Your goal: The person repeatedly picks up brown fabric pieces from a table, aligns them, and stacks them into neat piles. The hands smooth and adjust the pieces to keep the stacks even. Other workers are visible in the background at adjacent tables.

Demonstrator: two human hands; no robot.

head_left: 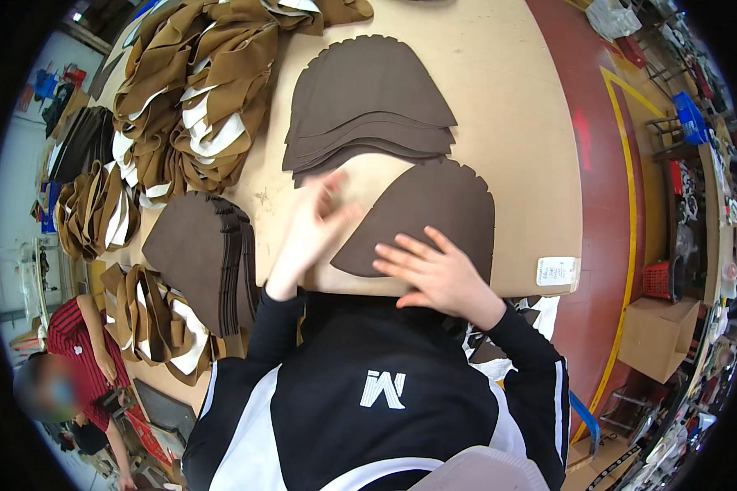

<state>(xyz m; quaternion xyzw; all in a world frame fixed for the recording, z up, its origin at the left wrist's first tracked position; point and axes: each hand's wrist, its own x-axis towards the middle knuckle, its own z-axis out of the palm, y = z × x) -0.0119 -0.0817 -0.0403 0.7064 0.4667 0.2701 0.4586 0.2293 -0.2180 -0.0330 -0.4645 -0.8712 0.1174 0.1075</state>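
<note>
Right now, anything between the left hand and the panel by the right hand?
Nothing visible: only tabletop shows between the left hand and the panel. The right hand covers part of its near side.

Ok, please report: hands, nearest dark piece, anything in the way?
Left hand open, blurred. Right hand spread over nearest dark piece. Only that hand covers it; fanned dark pieces lie beyond.

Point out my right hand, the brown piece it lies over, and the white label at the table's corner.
Right hand (446, 281): head view, on the back of the hand.
Brown piece (431, 206): head view, on its bare upper face.
White label (556, 271): head view, on the middle of its face.
</note>
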